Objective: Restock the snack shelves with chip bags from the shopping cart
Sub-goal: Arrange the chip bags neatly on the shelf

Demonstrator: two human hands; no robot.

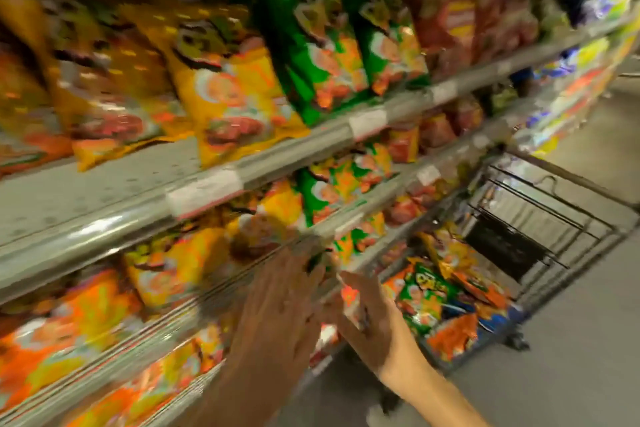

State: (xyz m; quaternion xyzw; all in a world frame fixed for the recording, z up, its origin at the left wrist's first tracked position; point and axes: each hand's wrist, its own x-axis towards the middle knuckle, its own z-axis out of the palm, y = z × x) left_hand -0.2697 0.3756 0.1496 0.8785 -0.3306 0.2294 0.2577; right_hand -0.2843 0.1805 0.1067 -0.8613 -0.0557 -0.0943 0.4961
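Frame blurred by motion. Left hand (277, 315) and right hand (372, 326) both reach toward the grey metal shelf edge (242, 284), fingers extended, each grip open and holding nothing. Loose orange and green chip bags (440, 291) lie in the black wire shopping cart (540, 218), just right of the right hand, untouched.

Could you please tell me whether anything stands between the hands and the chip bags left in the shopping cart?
Nothing visible does. The left hand and right hand are up at the shelf edge, and the chip bags lie uncovered in the open-topped shopping cart just to their right, though the frame is blurred.
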